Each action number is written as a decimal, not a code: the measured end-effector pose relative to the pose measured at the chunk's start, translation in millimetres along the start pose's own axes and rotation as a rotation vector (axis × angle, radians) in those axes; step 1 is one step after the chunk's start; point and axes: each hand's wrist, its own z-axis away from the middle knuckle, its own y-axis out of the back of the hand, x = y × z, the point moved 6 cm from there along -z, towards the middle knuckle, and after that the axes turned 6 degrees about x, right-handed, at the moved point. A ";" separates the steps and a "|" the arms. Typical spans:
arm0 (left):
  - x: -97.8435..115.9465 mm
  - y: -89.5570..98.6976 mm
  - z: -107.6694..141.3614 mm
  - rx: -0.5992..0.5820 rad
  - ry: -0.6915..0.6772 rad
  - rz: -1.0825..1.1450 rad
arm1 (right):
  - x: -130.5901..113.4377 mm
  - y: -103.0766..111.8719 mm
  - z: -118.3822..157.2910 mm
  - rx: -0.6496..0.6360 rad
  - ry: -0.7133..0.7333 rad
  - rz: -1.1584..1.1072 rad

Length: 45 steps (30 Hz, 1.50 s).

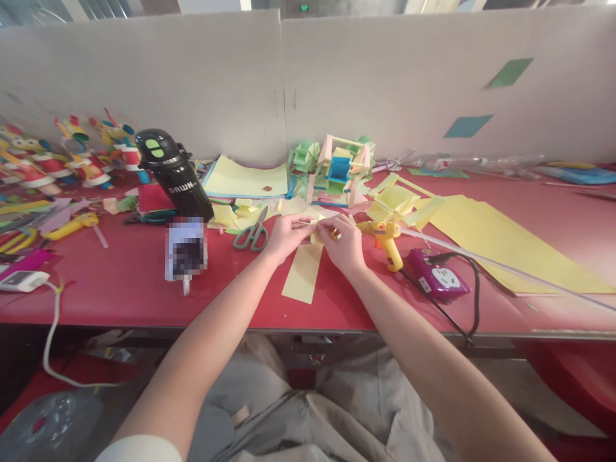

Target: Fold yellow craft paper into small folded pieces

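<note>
My left hand (pixel 290 235) and my right hand (pixel 342 241) meet over the middle of the red table. Both have their fingers pinched on a pale yellow paper strip (pixel 303 274). Its lower end lies toward me on the tabletop; its upper end is partly hidden behind my fingers. Just left of my left hand are grey-green scissors (pixel 253 239). A yellow hot glue gun (pixel 386 242) lies close to the right of my right hand, with a long clear rod (pixel 500 266) stretching from behind it.
Behind my hands stands a paper-and-stick model (pixel 339 168). A black bottle (pixel 176 176) and a phone (pixel 187 249) are on the left. At right are a purple power socket (pixel 440 277) with a black cable and yellow sheets (pixel 510 247). Paper figures (pixel 79 154) crowd the far left.
</note>
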 end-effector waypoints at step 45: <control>7.4 15.8 -6.3 0.151 0.059 0.359 | -11.4 -1.4 1.5 -0.017 0.166 0.200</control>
